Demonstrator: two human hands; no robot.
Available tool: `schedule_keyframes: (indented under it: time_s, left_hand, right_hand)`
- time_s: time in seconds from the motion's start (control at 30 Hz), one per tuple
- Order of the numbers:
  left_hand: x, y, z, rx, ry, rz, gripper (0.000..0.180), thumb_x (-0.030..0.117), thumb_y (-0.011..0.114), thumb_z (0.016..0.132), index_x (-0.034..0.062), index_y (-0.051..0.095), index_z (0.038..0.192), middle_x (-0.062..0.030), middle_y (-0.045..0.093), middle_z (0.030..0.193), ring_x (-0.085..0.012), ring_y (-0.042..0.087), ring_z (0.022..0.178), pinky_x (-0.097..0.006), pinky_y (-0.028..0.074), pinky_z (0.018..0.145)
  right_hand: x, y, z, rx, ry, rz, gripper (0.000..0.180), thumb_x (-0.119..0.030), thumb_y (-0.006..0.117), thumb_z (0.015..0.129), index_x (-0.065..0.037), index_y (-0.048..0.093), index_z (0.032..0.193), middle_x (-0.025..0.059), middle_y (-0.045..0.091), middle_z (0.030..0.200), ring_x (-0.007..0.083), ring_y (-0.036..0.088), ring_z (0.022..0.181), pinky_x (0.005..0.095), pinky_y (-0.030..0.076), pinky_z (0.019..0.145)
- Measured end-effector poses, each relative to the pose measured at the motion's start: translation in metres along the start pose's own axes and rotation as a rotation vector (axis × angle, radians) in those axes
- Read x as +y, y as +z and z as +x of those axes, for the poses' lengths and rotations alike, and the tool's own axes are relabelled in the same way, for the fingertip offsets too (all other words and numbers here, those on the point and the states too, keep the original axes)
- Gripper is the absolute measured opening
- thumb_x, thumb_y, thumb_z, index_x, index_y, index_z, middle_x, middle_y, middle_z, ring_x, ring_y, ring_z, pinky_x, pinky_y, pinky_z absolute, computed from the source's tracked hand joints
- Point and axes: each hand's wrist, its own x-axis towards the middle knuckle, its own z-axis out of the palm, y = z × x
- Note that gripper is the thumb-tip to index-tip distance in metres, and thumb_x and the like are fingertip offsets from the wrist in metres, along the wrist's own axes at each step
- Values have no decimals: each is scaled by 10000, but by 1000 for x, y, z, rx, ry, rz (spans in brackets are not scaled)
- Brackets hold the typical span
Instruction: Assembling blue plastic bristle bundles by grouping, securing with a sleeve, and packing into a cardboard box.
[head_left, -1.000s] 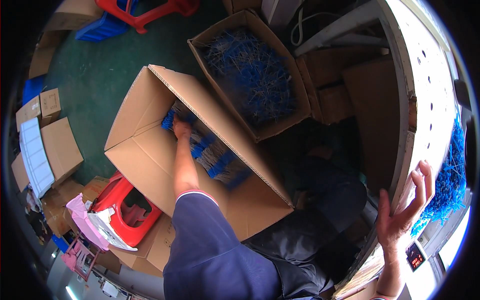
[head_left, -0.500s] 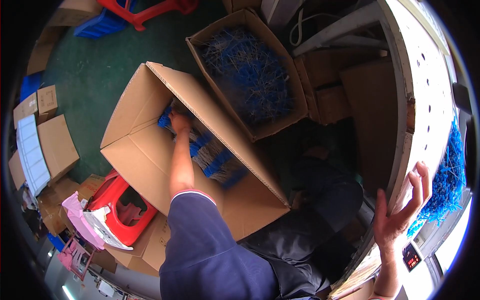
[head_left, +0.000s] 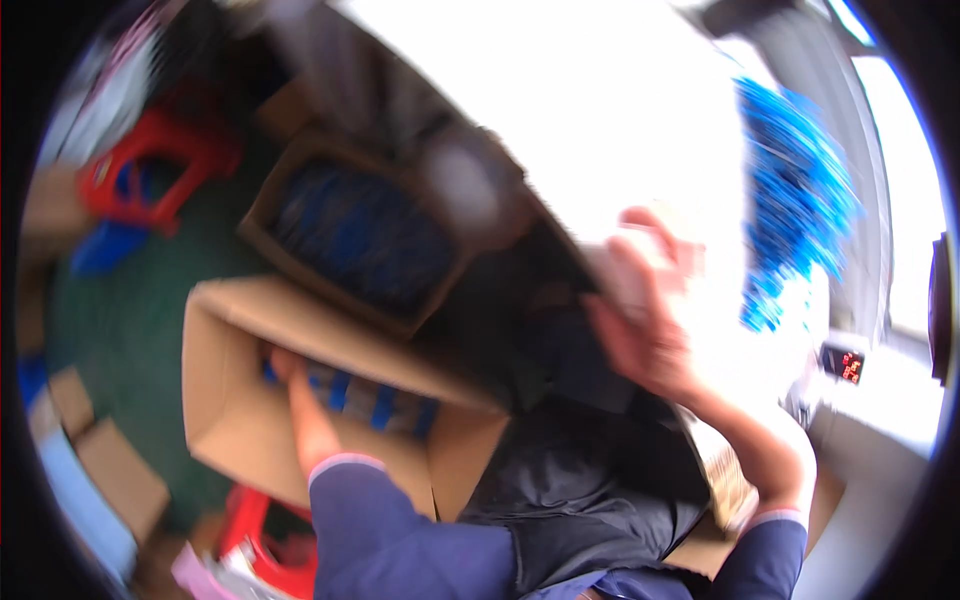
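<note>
The room has a green floor (head_left: 110,330), and much of the view is blurry. A bright white table (head_left: 600,120) runs across the top. On its far side sits a big fluffy heap of thin blue strands (head_left: 795,190). A small black screen with red lights (head_left: 843,364) is near the heap, by the window side.

A tall, open cardboard box (head_left: 225,410) stands in front of the person. Blue and grey bundles (head_left: 382,402) lie in a row at the bottom of it. The person's left hand (head_left: 288,363) reaches deep inside, at the left end of that row. It is too blurry and dark to tell if its fingers are pinching a bundle.

The right hand (head_left: 648,300) is up at the near edge of the table. Its thumb is spread away from its bent fingers.

Behind the tall box is a lower carton (head_left: 425,315) full of blue bits. A red plastic stool (head_left: 120,180) stands at the upper left, beside a blue bin (head_left: 105,248). Another red stool (head_left: 240,520) is just below the tall box.
</note>
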Motion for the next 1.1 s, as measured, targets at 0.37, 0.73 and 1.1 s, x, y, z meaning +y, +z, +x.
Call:
schedule_keyframes:
  time_s: [0.37, 0.73, 1.1]
  left_hand:
    - [188, -129, -169, 430, 472, -647, 324, 212, 679, 949, -62, 686, 1123, -216, 738, 1000, -339, 702, 904, -439, 540, 814]
    - [400, -322, -406, 389, 759, -919, 69, 54, 661, 961, 25, 657, 1023, -32, 605, 888, -106, 559, 695, -248, 479, 612]
    - [805, -296, -515, 254, 1817, -58, 619, 178, 774, 834, 38, 510, 1375, -205, 541, 1390, -390, 509, 1278, -439, 430, 1076]
  right_hand:
    - [34, -5, -30, 476, -232, 245, 435, -140, 732, 744, -62, 568, 1139, 143, 538, 1208, 324, 512, 1195, 458, 437, 1005]
    - [114, -91, -285, 876, 55, 328, 157, 24, 700, 817, -47, 654, 949, 94, 683, 849, 276, 682, 761, 352, 555, 660]
    - [228, -96, -450, 1164, 653, 443, 132, 25, 692, 880, -35, 692, 997, 119, 708, 751, 207, 692, 607, 296, 524, 552]
